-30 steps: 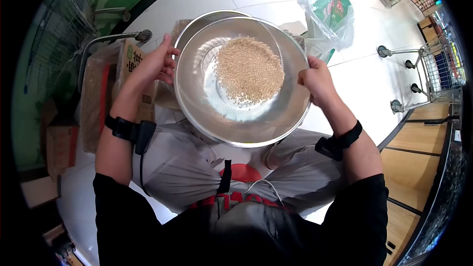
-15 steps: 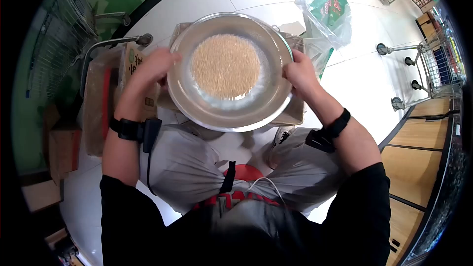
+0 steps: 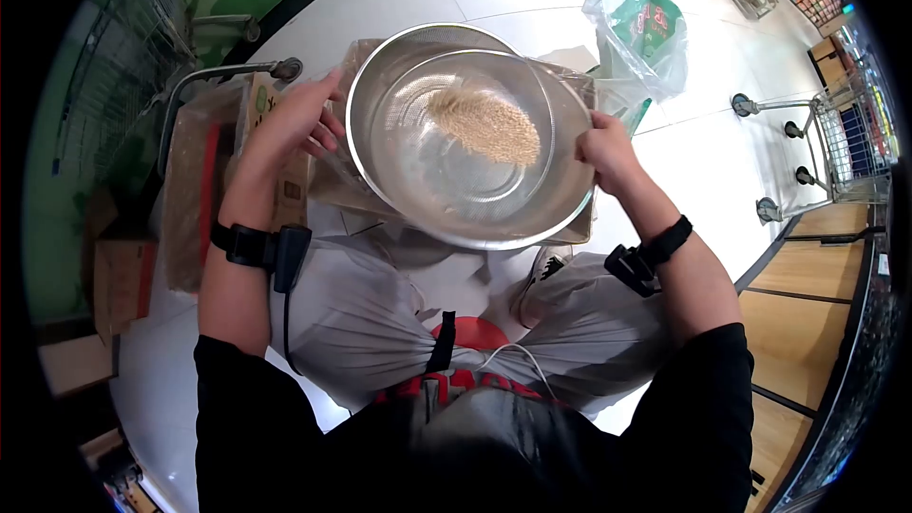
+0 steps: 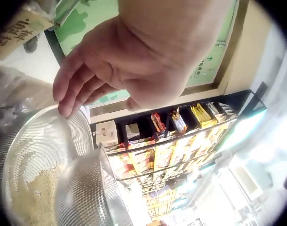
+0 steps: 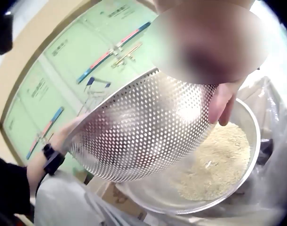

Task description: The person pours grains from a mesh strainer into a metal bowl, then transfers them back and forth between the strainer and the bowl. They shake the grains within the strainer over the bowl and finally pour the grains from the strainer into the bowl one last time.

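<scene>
White tiled floor (image 3: 703,171) beneath metal sieves (image 3: 437,185)

A shop is indicated by a grey metal-wire shopping trolley (image 3: 855,144) seen near three o'clock overhead and, at the left wrist's five o'clock, a tiered black rack (image 4: 189,121) stocked with brightly coloured packets (image 4: 163,155).

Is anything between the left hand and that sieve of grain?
Nothing visible stands between the left hand and the mesh sieve; the hand is close to its rim. The perforated sieve, held by the right hand, overlaps another part.
</scene>
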`<action>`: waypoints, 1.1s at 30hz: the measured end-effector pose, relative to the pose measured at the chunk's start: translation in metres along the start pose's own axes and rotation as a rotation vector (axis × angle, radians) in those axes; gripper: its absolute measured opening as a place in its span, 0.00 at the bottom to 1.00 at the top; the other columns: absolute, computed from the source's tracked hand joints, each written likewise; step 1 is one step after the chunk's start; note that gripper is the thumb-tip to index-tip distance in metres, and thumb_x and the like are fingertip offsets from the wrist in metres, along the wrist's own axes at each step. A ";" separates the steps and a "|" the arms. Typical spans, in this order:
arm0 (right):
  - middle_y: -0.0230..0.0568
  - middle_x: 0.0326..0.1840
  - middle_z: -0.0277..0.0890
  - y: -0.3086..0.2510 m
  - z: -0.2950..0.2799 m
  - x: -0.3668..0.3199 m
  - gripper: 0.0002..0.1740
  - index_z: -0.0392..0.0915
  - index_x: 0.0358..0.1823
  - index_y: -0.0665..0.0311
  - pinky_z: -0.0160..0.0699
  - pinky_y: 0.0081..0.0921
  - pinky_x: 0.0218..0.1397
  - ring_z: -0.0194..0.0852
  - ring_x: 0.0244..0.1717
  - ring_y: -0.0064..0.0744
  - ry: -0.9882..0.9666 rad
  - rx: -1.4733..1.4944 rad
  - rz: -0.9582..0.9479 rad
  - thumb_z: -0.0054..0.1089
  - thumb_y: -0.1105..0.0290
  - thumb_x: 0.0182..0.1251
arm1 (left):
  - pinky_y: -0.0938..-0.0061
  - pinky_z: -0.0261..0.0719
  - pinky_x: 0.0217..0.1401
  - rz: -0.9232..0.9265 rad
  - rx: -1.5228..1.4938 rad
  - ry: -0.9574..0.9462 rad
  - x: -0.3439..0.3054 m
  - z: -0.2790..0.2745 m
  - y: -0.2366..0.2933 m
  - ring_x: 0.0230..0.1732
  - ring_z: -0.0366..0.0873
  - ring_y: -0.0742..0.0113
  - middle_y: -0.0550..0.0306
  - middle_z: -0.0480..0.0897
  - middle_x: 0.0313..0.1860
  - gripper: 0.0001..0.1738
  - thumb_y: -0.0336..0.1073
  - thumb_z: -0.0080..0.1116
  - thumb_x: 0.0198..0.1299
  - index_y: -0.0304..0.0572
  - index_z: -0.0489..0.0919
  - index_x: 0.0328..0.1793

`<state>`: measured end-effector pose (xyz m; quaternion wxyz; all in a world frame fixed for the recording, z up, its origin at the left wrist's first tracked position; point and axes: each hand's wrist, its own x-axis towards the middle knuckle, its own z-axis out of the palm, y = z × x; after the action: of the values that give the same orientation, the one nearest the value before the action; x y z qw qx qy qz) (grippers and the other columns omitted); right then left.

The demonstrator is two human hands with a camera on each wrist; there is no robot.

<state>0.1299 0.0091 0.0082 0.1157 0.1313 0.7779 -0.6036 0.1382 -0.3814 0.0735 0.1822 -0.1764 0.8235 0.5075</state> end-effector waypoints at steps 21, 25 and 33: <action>0.45 0.33 0.80 0.013 0.001 0.010 0.26 0.79 0.51 0.72 0.75 0.32 0.29 0.78 0.28 0.35 -0.075 -0.084 -0.048 0.45 0.84 0.47 | 0.77 0.75 0.21 -0.056 -0.028 -0.122 0.002 -0.008 -0.024 0.20 0.78 0.70 0.54 0.81 0.27 0.39 0.68 0.33 0.70 0.36 0.73 0.57; 0.49 0.37 0.82 -0.004 -0.035 -0.003 0.27 0.78 0.50 0.78 0.82 0.31 0.35 0.83 0.34 0.37 -0.034 -0.002 -0.017 0.42 0.88 0.45 | 0.77 0.75 0.22 -0.074 -0.025 -0.144 -0.002 -0.009 -0.026 0.20 0.79 0.70 0.53 0.81 0.28 0.40 0.69 0.33 0.69 0.36 0.72 0.58; 0.43 0.33 0.79 -0.001 0.005 0.006 0.26 0.79 0.52 0.72 0.76 0.29 0.29 0.77 0.28 0.31 -0.087 -0.056 -0.058 0.46 0.84 0.48 | 0.77 0.75 0.22 -0.073 -0.016 -0.141 0.004 -0.007 -0.021 0.20 0.78 0.70 0.53 0.81 0.28 0.41 0.70 0.31 0.69 0.36 0.72 0.58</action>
<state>0.1242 0.0041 0.0055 0.1357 0.0789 0.7920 -0.5900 0.1440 -0.3967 0.0580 0.2568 -0.1713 0.7976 0.5183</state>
